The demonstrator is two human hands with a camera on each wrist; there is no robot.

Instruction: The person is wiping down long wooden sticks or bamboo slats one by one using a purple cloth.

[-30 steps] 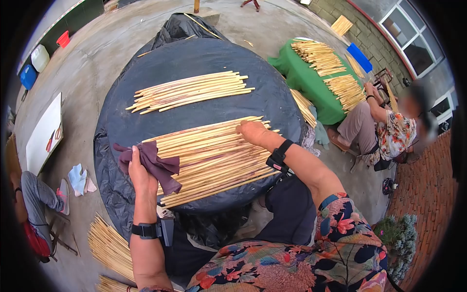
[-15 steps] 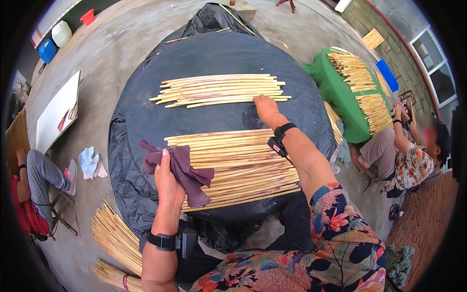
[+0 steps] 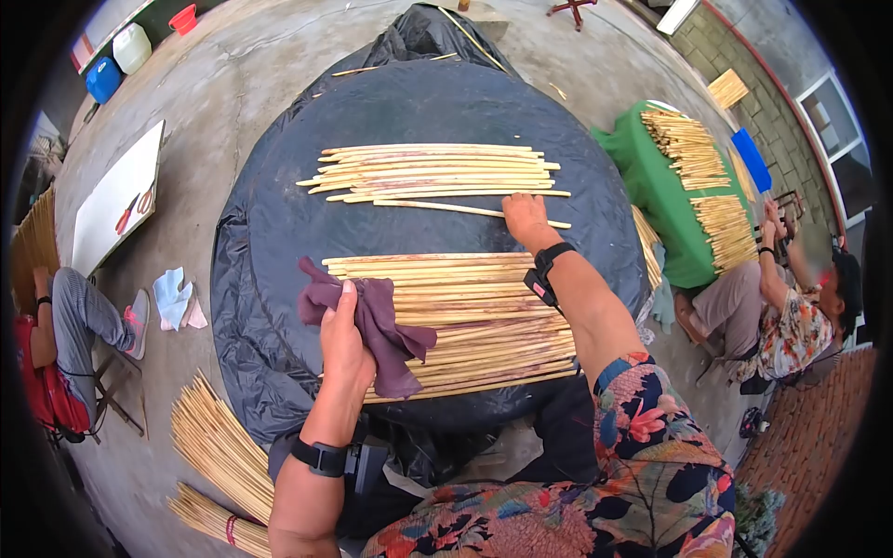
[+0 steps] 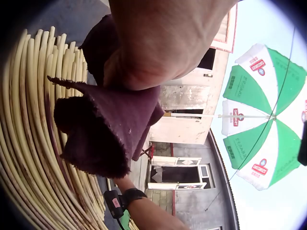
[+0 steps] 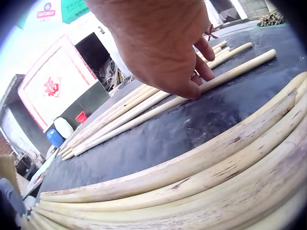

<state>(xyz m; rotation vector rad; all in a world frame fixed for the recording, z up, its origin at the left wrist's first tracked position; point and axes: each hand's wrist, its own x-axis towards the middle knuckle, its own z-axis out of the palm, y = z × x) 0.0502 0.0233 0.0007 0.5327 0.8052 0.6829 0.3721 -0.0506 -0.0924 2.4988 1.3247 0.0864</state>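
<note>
Nearest us, the left hand (image 3: 347, 353) grips a purple cloth (image 3: 395, 337) over the near row of sticks (image 3: 502, 307). Beyond, the right hand (image 3: 527, 221) pinches 1 stick (image 3: 437, 208) just beside the far row (image 3: 437, 172), on the table cover (image 3: 391, 102). We judge the step as shifting single sticks; the next move calls for a steady pinch, clear of neighbours.
</note>
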